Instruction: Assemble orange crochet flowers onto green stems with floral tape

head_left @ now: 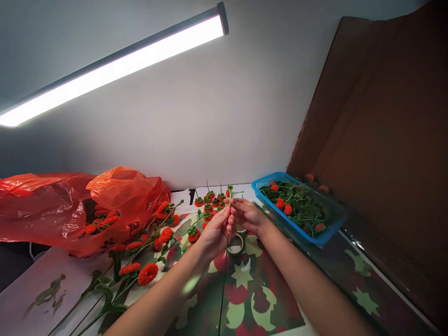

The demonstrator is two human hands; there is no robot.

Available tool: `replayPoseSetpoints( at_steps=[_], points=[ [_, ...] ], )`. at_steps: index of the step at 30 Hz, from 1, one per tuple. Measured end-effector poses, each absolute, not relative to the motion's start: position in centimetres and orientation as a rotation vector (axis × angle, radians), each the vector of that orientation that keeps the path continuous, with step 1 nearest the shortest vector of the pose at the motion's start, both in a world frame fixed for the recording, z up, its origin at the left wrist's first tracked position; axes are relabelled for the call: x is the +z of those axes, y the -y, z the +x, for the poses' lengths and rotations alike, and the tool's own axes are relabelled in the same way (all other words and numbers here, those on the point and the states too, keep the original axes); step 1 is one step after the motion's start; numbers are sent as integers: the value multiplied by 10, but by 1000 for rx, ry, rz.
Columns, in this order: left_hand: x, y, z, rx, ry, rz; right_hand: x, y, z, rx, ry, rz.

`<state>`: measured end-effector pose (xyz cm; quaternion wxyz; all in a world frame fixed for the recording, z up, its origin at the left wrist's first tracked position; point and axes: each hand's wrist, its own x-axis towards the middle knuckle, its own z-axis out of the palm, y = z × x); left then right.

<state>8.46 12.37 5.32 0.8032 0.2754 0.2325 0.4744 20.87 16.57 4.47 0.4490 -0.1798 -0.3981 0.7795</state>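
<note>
At the centre, my left hand (217, 229) is closed round a thin green stem (223, 284) that hangs down towards the table's front edge. My right hand (248, 214) touches the upper part of the same stem, its fingers pinched close to my left fingertips. A small green tip with a bit of orange (229, 188) rises above both hands. Behind them, several short-stemmed orange flower heads (207, 207) lie on white paper. A roll of tape (235, 244) rests just below my hands on the patterned mat (241, 294).
Left of my hands, long-stemmed orange flowers (147, 274) lie beside a red plastic bag (126, 191) holding more. A blue basket (268, 179) of green leaves and orange flowers stands right. Cardboard (378, 102) rises at the right; a lit tube lamp (140, 63) hangs above.
</note>
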Motion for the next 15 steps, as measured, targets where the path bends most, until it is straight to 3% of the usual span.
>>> replayPoseSetpoints(
  at_steps=[9, 15],
  points=[
    [69, -121, 78, 1254, -1175, 1317, 50, -177, 222, 1704, 1080, -800],
    [78, -121, 76, 1180, -1050, 1176, 52, -174, 219, 1701, 1080, -743]
  ],
)
